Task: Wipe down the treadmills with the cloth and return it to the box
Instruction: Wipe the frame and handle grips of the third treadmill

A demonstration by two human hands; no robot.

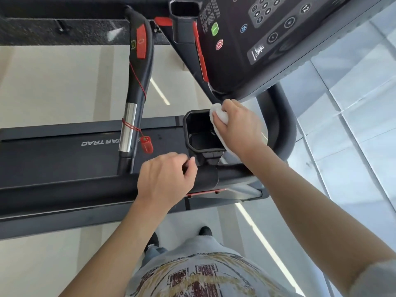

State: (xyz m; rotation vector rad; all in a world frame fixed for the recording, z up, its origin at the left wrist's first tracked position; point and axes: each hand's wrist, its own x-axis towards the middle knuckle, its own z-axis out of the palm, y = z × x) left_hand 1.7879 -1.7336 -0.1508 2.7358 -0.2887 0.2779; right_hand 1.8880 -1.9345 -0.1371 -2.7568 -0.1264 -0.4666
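I stand at the side of a black treadmill (53, 159), seen from above. My right hand (237, 127) grips a bunched white cloth (218, 114) and presses it against the right rim of the near cup holder (200, 131), just under the console (267, 39). My left hand (166, 179) hovers over the black side handrail (85, 187) with its fingers loosely curled, holding nothing. The box is not in view.
A centre handlebar (138, 71) with a red panel and chrome grip (128, 127) carries a red safety clip (146, 144) on a cord. A second cup holder (184, 18) sits at the top. My feet (204, 231) stand on pale floor; glass panels lie to the right.
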